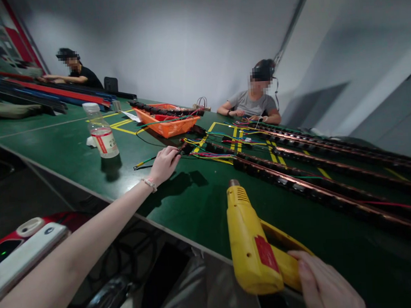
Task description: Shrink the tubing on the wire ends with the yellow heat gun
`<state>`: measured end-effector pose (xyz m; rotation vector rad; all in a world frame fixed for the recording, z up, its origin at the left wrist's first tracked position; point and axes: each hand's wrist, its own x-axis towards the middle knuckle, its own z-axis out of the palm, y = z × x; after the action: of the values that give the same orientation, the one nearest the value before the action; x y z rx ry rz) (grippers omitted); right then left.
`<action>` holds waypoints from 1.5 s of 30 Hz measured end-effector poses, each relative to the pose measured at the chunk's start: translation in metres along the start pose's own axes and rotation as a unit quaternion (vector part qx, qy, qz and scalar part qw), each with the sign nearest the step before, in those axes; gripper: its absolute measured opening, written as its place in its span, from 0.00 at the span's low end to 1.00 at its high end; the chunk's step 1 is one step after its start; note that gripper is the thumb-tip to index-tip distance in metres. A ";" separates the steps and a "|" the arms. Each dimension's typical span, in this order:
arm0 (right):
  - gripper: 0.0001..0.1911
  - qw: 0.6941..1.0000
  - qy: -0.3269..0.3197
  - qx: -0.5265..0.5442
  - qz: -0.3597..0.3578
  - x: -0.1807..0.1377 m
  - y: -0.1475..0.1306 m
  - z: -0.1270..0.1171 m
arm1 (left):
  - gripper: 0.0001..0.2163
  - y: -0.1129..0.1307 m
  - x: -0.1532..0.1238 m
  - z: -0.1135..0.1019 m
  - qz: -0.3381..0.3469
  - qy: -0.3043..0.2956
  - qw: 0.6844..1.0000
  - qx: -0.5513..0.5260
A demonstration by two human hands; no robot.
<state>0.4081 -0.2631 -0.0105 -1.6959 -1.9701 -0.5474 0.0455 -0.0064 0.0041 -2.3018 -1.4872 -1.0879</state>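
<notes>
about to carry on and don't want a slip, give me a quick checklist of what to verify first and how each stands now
1. Right hand has a grip on the heat gun: ok, it holds the handle.
2. Left hand is at the wires: ok, its fingertips are by their dark end.
3. Left grip is firm: cannot tell, the fingertips are partly hidden.
4. Nozzle points away from the left hand: ok, it faces across the table.
5. Heat gun is off: cannot tell.
6. Bottle is upright and capped: ok.
</notes>
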 end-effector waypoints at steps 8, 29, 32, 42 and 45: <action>0.22 0.998 0.025 0.011 0.054 0.002 -0.017 0.001 | 0.12 0.066 -0.004 0.023 0.169 -0.096 0.980 -0.044; 0.18 0.997 0.035 0.047 0.047 -0.001 -0.016 0.001 | 0.10 0.100 0.025 0.060 0.192 -0.070 0.973 -0.109; 0.18 0.997 0.035 0.050 0.045 -0.002 -0.016 0.002 | 0.07 0.094 0.033 0.052 0.119 0.066 0.969 -0.205; 0.17 0.999 0.026 0.024 0.015 -0.002 -0.011 0.001 | 0.05 0.065 0.047 0.049 -0.126 0.270 0.887 -0.354; 0.16 1.000 0.017 0.023 0.008 -0.004 -0.010 0.002 | 0.06 0.055 0.046 0.062 -0.185 0.210 0.890 -0.361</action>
<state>0.3988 -0.2668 -0.0143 -1.6613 -1.9293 -0.5185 0.1319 0.0320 0.0027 -1.9463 -1.5316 -2.4118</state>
